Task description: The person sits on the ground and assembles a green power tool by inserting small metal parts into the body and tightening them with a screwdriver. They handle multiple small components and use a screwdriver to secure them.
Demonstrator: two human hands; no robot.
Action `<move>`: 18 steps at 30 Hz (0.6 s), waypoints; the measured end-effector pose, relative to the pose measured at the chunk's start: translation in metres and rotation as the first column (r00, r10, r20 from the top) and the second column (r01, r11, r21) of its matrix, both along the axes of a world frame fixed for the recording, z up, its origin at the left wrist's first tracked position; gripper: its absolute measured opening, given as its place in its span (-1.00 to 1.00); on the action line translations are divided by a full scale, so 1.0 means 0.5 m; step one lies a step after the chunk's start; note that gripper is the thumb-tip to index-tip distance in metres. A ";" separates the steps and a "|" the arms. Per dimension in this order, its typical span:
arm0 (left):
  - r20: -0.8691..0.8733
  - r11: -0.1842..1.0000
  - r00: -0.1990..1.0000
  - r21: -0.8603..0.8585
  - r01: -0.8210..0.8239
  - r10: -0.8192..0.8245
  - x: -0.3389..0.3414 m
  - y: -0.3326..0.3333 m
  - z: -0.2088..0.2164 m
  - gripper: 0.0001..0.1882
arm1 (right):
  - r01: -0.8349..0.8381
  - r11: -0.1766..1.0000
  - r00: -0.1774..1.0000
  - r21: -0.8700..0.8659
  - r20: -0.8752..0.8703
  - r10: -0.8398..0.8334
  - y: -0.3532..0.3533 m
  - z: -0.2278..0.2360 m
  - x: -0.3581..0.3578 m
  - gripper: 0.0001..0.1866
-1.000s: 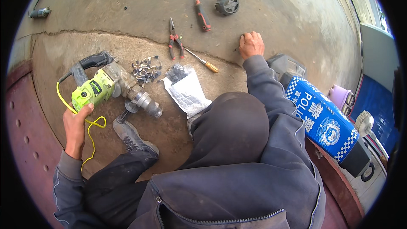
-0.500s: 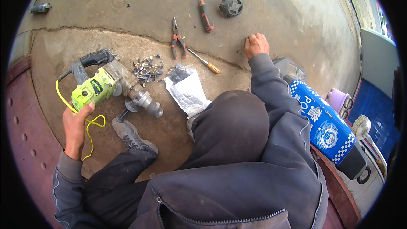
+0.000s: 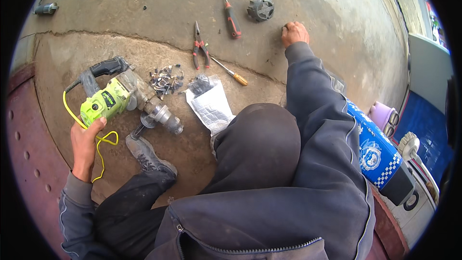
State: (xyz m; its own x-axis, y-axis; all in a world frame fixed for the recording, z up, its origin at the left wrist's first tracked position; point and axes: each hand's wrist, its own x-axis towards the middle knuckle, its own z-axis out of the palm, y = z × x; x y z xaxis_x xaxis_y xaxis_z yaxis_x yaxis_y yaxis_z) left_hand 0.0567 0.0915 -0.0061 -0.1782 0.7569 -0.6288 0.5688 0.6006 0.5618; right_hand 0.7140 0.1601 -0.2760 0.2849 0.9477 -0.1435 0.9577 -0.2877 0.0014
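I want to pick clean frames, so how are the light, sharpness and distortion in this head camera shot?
Head view: soft, even daylight with faint shadows and no glare; the green power drill, pliers and red-handled screwdriver look sharp; fisheye bending curves the concrete floor's crack and the black rim cuts the corners; both the left hand and right hand are unblurred.

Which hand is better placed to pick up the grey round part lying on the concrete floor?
Right. The right hand rests on the floor close beside the grey round ribbed part, while the left hand is far away, touching the lime-green power drill.
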 end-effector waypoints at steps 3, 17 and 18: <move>0.000 1.000 1.000 0.003 0.000 0.000 0.006 0.001 0.002 -0.52 | -0.021 1.000 1.000 -0.003 0.005 0.021 -0.034 0.020 0.011 -0.71; 0.001 1.000 1.000 0.010 0.003 -0.003 -0.002 -0.001 -0.008 -0.52 | -0.262 0.950 0.954 0.169 0.196 0.228 -0.037 -0.033 0.019 -0.80; 0.001 1.000 1.000 0.001 0.006 -0.006 0.000 0.002 -0.003 -0.52 | -0.267 0.953 0.952 0.142 0.193 0.238 -0.042 -0.034 0.017 -0.81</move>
State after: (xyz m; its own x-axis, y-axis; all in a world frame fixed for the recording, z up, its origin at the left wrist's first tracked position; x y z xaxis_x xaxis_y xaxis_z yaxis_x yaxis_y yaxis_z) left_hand 0.0568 0.0926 -0.0078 -0.1733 0.7588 -0.6278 0.5721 0.5964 0.5630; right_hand 0.7227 0.1391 -0.2931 0.0396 0.9979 0.0506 0.9882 -0.0466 0.1456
